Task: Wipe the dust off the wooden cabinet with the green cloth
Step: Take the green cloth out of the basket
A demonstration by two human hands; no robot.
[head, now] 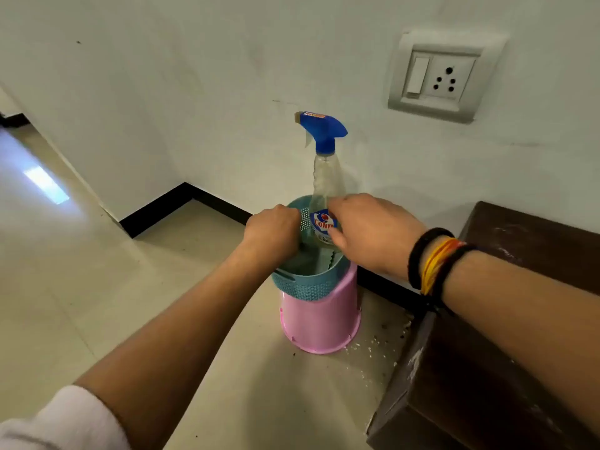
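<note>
Left hand: reaches down into the teal perforated plastic basket; fingers curled under and dipped inside the basket near its left rim; they are hidden from here, so whether they have hold of anything cannot be told
Right hand: at the clear plastic spray bottle with the blue trigger head; fingers and thumb wrapped round its lower body at the label, gripping it; black and orange-yellow bands circle the wrist
Spray bottle: upright, its base inside the basket, trigger head well above the rim, nozzle pointing left
Teal basket: sits on top of an upturned pink plastic bucket, which stands on the pale tiled floor near the wall
Green cloth: a greenish mass lies inside the basket beneath the left hand; too blurred to be sure it is the cloth
Dark brown wooden cabinet: at the right edge, just beside the bucket; pale dusty smears on its top and front edge; white specks on the floor at its foot
Wall: white switch and socket plate above the cabinet
</note>
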